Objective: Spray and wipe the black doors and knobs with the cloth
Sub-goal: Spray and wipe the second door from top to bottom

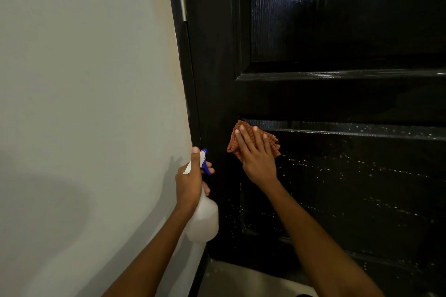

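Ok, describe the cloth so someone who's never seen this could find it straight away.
Start at the big black door filling the right side, beside the pale wall. Go to the top left corner of its lower sunken panel, where the right hand presses flat. Under it is the cloth: orange checked, the only patterned thing here.

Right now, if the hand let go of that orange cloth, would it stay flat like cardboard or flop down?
Probably flop. The cloth looks thin and bunched into folds under the right hand, so it seems soft. It likely feels light. It may be damp, since droplets speckle the black door.
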